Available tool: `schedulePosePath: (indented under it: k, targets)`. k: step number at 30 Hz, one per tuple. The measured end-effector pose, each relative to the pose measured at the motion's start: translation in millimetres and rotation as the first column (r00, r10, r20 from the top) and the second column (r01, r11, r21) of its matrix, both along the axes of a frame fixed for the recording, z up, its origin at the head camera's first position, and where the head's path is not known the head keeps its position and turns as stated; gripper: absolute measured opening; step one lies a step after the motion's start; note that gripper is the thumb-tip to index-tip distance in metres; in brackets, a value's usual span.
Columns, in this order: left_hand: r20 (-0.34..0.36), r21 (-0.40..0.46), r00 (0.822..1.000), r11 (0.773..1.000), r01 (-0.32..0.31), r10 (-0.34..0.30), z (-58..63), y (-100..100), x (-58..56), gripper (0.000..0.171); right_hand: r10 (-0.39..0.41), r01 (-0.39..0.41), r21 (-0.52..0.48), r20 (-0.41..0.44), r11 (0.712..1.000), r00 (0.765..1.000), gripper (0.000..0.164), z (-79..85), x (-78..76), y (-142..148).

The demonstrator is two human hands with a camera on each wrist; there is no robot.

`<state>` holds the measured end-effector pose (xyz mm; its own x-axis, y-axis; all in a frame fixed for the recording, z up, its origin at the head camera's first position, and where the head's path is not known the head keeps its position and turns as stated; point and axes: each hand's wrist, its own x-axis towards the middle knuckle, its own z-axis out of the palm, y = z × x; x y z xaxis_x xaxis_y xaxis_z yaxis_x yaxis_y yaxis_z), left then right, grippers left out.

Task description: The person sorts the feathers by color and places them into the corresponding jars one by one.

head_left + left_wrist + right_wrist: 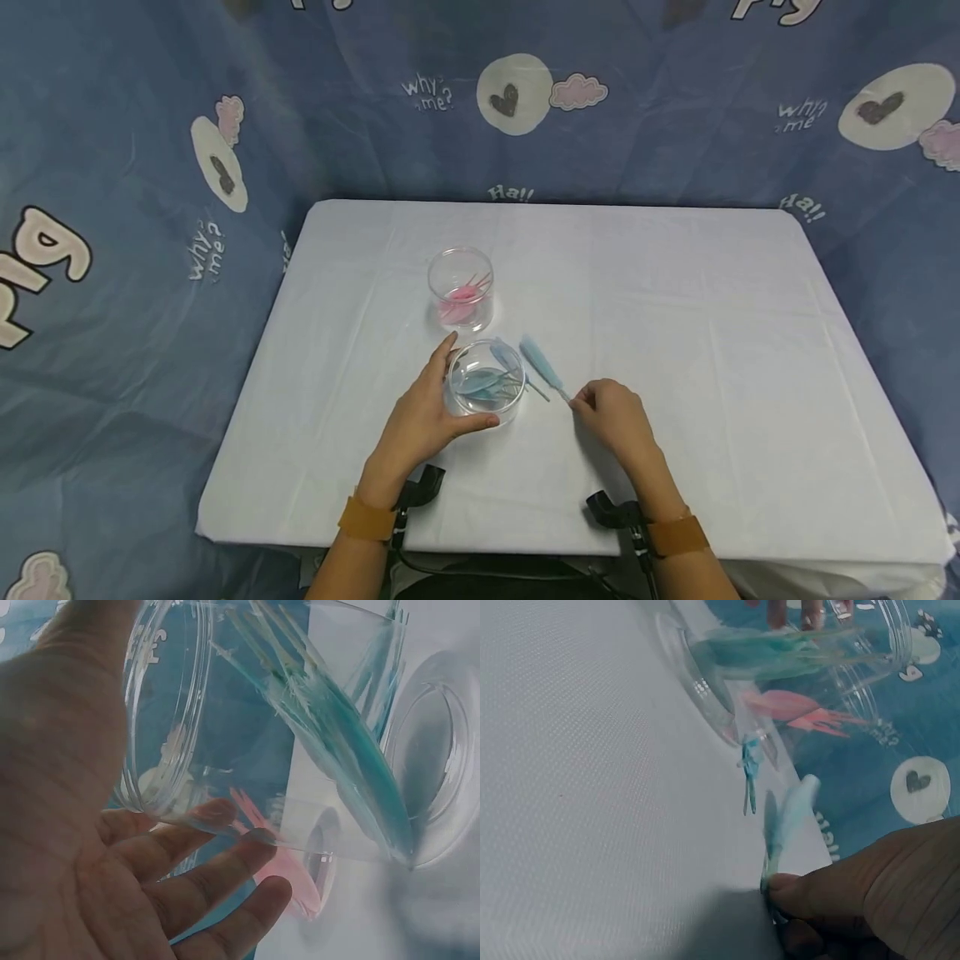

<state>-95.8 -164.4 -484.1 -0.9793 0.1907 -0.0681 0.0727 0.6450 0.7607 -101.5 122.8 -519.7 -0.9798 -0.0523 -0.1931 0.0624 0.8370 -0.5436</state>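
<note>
My left hand [423,421] is around a clear glass jar [169,712] with several blue, feathery plumes [483,383] inside, thumb at the near side and fingers at the far left. My right hand [615,417] pinches the thin stem of a pale blue plume [542,362] just to the right of that jar; its soft head points away from me and leftward. Between the jar and this plume, the stem of another blue plume [750,761] shows on the table. Part of that one is behind the jar in the head view.
Behind the first jar stands a second clear jar [437,287] with pink plumes [459,307] in it. A white cloth covers the table [712,350]. Blue printed fabric [637,150] rises at the table's back and sides. Each wrist wears a brown band [367,518] with a black camera.
</note>
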Motion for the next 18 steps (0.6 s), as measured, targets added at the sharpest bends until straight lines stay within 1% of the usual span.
schedulePosePath:
  k: [3, 6, 10, 13, 18]
  targets:
    - [-0.02, -0.015, 1.0, 1.0, 0.007, -0.007, 0.0, 0.2, -0.4, 0.122, 0.023, -0.021, 0.036, -0.048, 0.999, 0.999, 0.016, -0.2, 1.2, -1.5]
    - [-0.032, -0.042, 0.999, 0.999, 0.01, -0.012, 1.1, 1.7, -0.8, 0.116, 0.036, -0.029, 0.078, -0.094, 0.997, 0.995, 0.017, -2.0, 1.5, -2.3]
    - [-0.031, -0.066, 1.0, 0.998, 0.003, -0.005, 2.5, 2.6, -0.9, 0.11, 0.056, -0.037, 0.12, -0.156, 0.992, 0.986, 0.015, -5.1, 2.9, -3.5]
    - [-0.031, -0.065, 1.0, 0.998, -0.001, -0.001, 2.8, 2.9, -1.2, 0.109, 0.038, -0.018, 0.125, -0.165, 0.992, 0.985, 0.014, -5.9, 4.7, -5.6]
    - [-0.034, -0.072, 0.999, 0.997, -0.003, 0.001, 2.8, 3.9, -1.1, 0.108, 0.005, 0.011, 0.102, -0.153, 0.995, 0.988, 0.014, -2.8, 6.4, -9.2]
